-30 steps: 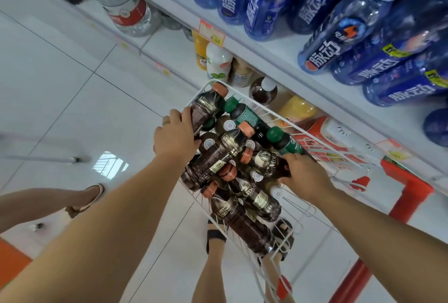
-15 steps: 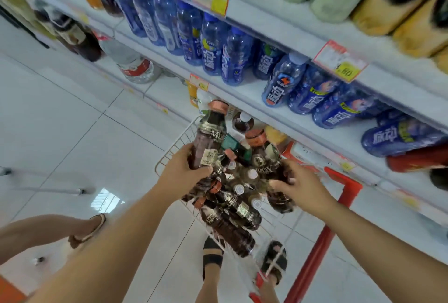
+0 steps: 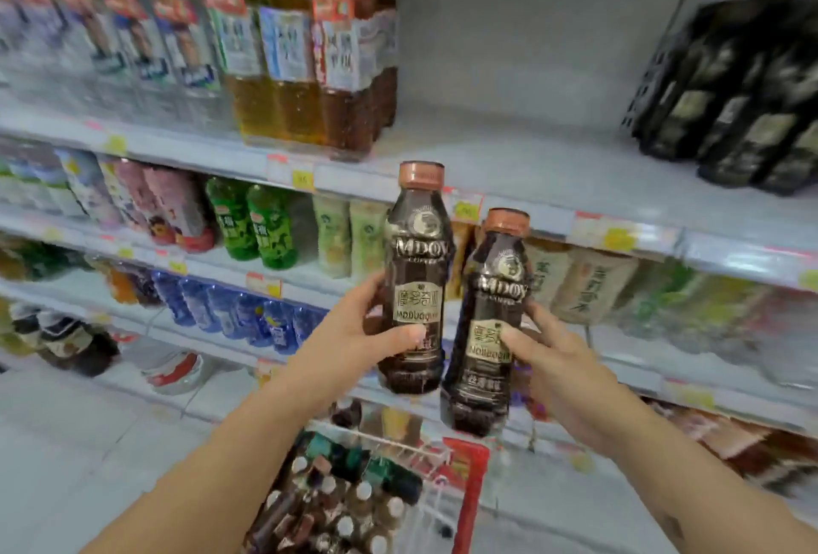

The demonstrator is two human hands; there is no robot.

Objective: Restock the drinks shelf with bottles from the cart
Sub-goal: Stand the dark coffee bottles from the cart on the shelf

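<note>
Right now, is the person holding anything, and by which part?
Yes. The left hand grips one coffee bottle around its lower half; the right hand grips a second coffee bottle around its labelled middle.

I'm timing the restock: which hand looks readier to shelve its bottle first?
Probably the left hand: the left bottle is upright and higher, its cap level with the bare shelf's edge. The right hand holds the right bottle lower, slightly tilted.

Dark brown coffee bottle (image 3: pixel 416 283) at centre, copper cap, gold-lettered label, second coffee bottle (image 3: pixel 487 332) right of it same colours, amber tea bottles (image 3: pixel 283 110) upper centre, green bottles (image 3: pixel 252 221) mid left, blue bottles (image 3: pixel 239 314) lower left, black pack (image 3: pixel 743 102) upper right, red cart frame (image 3: pixel 469 487) bottom centre
</note>
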